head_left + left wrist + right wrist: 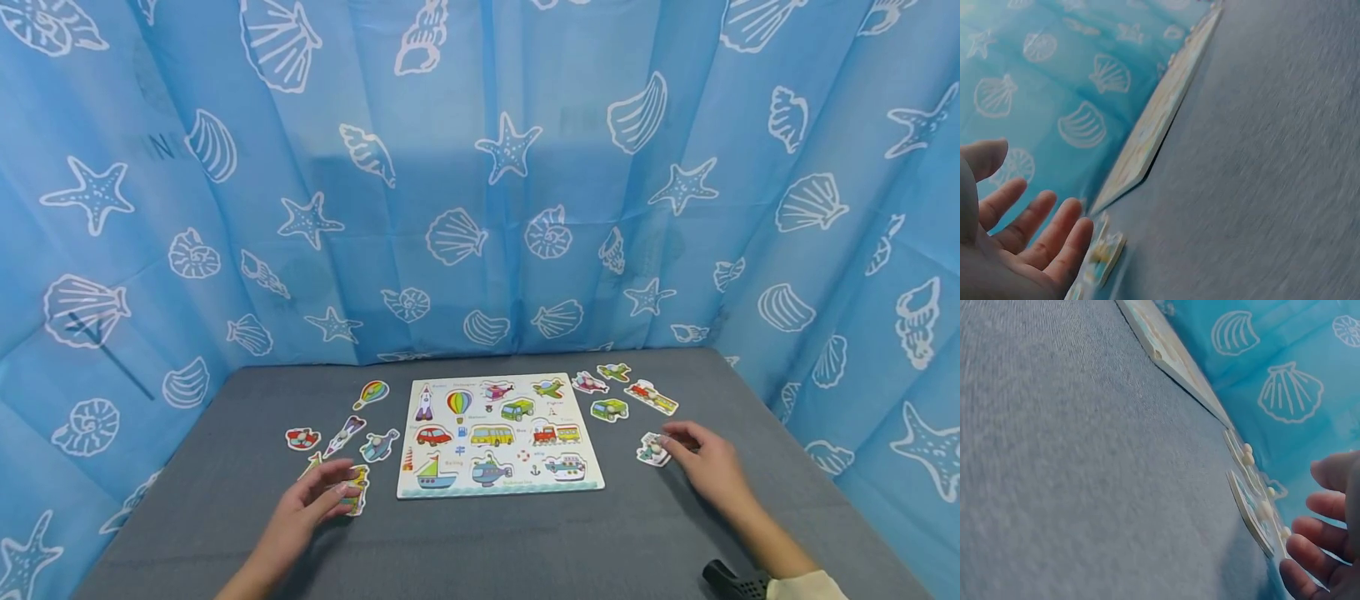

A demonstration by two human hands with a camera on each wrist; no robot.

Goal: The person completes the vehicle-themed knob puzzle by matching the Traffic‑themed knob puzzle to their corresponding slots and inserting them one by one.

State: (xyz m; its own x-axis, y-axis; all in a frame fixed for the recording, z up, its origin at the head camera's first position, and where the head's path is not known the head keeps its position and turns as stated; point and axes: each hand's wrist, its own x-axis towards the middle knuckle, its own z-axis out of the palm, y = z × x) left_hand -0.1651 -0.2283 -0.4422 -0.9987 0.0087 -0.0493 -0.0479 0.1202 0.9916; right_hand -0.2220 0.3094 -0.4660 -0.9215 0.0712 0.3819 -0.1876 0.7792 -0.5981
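A wooden puzzle board (465, 493) with pictures of vehicles lies mid-table. My left hand (307, 500), fingers spread and slightly bent, hovers at a yellow bus piece (362, 492), partly covering it. In the left wrist view the palm of that hand (1035, 256) holds nothing. On the other side, my right hand (708, 465) has its fingertips over a small ship-like piece (651, 450), which is partly hidden. The right wrist view shows this hand (1325, 534) with loosely bent fingers beside knobbed pieces (1250, 515); contact cannot be made out.
Left of the board lie a balloon piece (371, 394), a red car piece (302, 439), a rocket piece (346, 436) and a submarine piece (379, 446). At right are a train piece (651, 397), a green truck piece (609, 409) and aircraft pieces. A blue curtain (480, 292) stands behind.
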